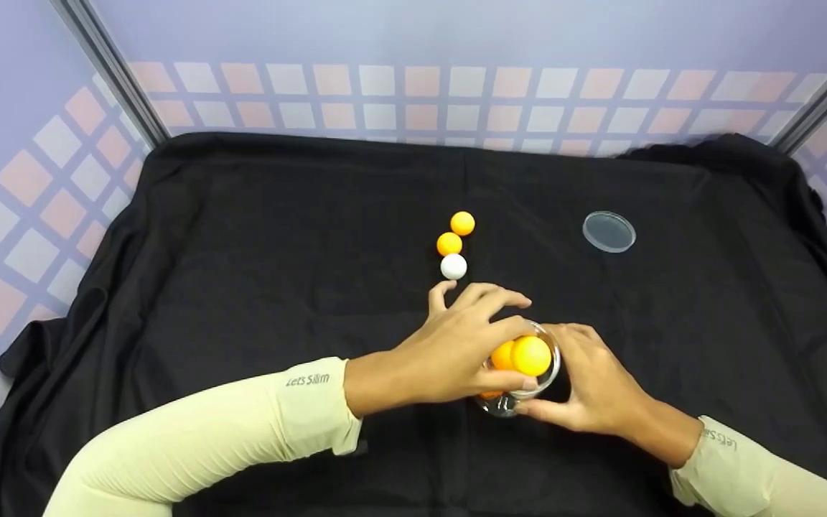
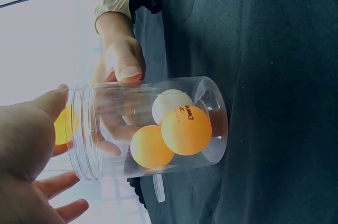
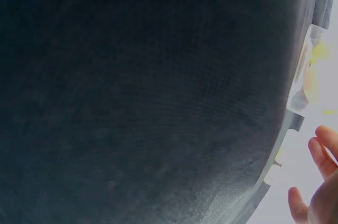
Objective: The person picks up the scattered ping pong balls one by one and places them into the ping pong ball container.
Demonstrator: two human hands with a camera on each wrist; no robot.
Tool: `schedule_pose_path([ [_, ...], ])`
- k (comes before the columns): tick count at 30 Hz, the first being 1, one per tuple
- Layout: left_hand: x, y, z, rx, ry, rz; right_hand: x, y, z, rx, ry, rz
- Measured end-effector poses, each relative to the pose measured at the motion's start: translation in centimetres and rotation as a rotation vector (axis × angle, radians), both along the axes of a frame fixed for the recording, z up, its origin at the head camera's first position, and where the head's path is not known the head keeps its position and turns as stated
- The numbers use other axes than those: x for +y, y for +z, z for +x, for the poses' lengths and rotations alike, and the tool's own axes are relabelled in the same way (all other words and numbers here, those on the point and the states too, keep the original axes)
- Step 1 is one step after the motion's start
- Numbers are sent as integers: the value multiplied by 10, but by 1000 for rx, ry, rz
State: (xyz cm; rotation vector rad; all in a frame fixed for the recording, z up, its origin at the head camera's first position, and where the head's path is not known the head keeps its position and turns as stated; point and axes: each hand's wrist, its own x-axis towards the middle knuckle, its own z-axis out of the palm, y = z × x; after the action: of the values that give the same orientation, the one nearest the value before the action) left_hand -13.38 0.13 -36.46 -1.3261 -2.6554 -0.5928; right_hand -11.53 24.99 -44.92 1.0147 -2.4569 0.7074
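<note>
My left hand (image 1: 460,345) pinches an orange ping-pong ball (image 1: 531,356) between thumb and forefinger at the mouth of a clear jar (image 2: 214,102). Its other fingers are spread outward. From the other side, my right hand (image 1: 595,380) grips the jar, with its thumb visible on the near wall in the left wrist view. Through that wall I see a white ball (image 2: 170,105) and two orange balls (image 2: 186,130) near the bottom. Bright glare washes out most of the right wrist view around the fingers (image 3: 322,160).
On the black cloth (image 1: 298,237), a white ball (image 1: 454,266) and two orange balls (image 1: 449,243) lie in a short line beyond my left hand. A clear round lid (image 1: 609,231) lies farther back at the right. Tiled-pattern walls (image 1: 421,86) rise behind the table.
</note>
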Motion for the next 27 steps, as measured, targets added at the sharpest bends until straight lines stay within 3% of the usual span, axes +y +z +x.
schedule_pose_path([
  [27,-1,-1,0,-21,-1,22,0,0,0,-5,20,-5],
])
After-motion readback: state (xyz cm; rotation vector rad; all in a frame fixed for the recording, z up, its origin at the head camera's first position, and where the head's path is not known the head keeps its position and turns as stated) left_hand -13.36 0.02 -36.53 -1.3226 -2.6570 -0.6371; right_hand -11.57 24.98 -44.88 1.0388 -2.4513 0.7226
